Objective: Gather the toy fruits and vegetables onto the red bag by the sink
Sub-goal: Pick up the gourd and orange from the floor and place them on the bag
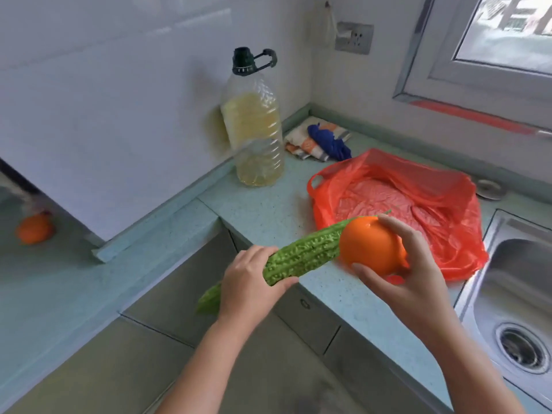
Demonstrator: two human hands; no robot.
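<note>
My left hand (251, 282) grips a bumpy green toy bitter gourd (304, 252) near its lower end; the gourd slants up to the right, its tip over the bag's near edge. My right hand (409, 273) holds an orange toy fruit (369, 245) just above the near left edge of the red plastic bag (418, 195), which lies spread flat on the counter left of the sink (513, 294). Nothing lies on the bag. A second orange toy fruit (35, 229) sits far left on the lower counter.
A large oil bottle (254, 127) stands by the wall behind the bag. Crumpled cloths (319, 141) lie in the corner. A metal sink plug (490, 188) rests behind the bag. Cabinet fronts and floor lie below the L-shaped counter (268, 210).
</note>
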